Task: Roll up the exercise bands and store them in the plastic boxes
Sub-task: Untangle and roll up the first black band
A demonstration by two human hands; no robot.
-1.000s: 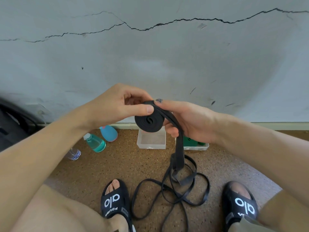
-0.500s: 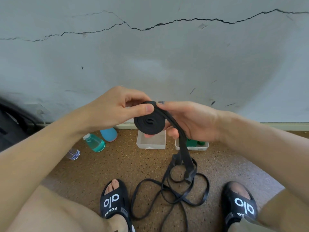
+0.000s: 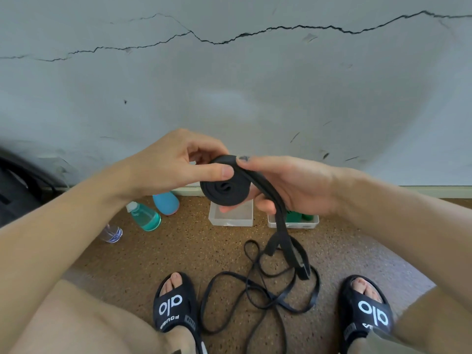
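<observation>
A black exercise band is partly wound into a flat coil (image 3: 226, 191) held in the air between my hands. My left hand (image 3: 176, 162) pinches the coil from the left, thumb on its face. My right hand (image 3: 291, 185) cups it from behind and below, forefinger on top. The unrolled tail (image 3: 281, 226) hangs down to the floor, where thinner black bands (image 3: 258, 292) lie tangled between my feet. By the wall stand two clear plastic boxes: the left box (image 3: 231, 218) looks empty, the right box (image 3: 293, 223) holds green bands.
A teal bottle (image 3: 144, 215), a blue rounded object (image 3: 166, 203) and a small clear bottle (image 3: 111, 233) sit on the brown speckled floor at the left. A dark bag (image 3: 15, 190) leans at the far left. My black sandals (image 3: 175, 310) flank the tangle.
The coil has grown slightly by another turn. The hanging tail has been drawn up, and its folded end has swung to the right over the floor.
</observation>
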